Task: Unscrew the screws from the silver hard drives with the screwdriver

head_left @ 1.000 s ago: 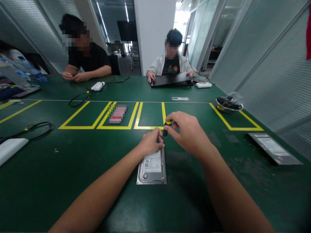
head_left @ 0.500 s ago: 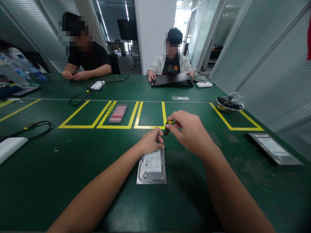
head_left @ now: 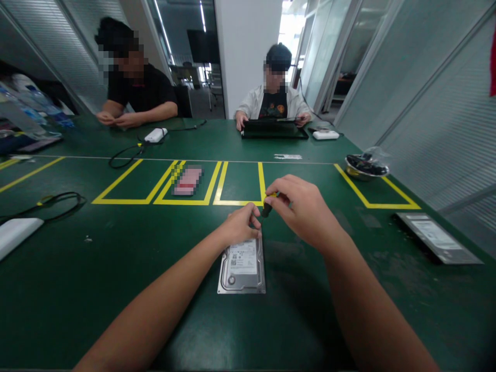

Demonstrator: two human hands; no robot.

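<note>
A silver hard drive (head_left: 242, 271) with a white label lies flat on the green table before me. My left hand (head_left: 242, 226) is closed over its far end, and its fingers partly hide that edge. In a pinch, my right hand (head_left: 294, 206) holds a short screwdriver (head_left: 266, 210) with a black and yellow handle, upright and slightly tilted, at the drive's far right corner. The screwdriver's tip is too hard to make out, so I cannot tell whether it touches a screw.
A second drive (head_left: 439, 237) lies to the right, below a metal bowl (head_left: 366, 168) of dark items. Yellow tape (head_left: 238, 203) marks boxes; a pink blurred item (head_left: 188, 182) lies in one. White power adapters (head_left: 17, 235) and cables lie left. Two people sit opposite, one handling a black panel (head_left: 275, 129).
My right hand has turned slightly, and the screwdriver's handle tilts a little differently. My left hand and the drive stay put. Opposite, the person's raised black panel has tipped lower.
</note>
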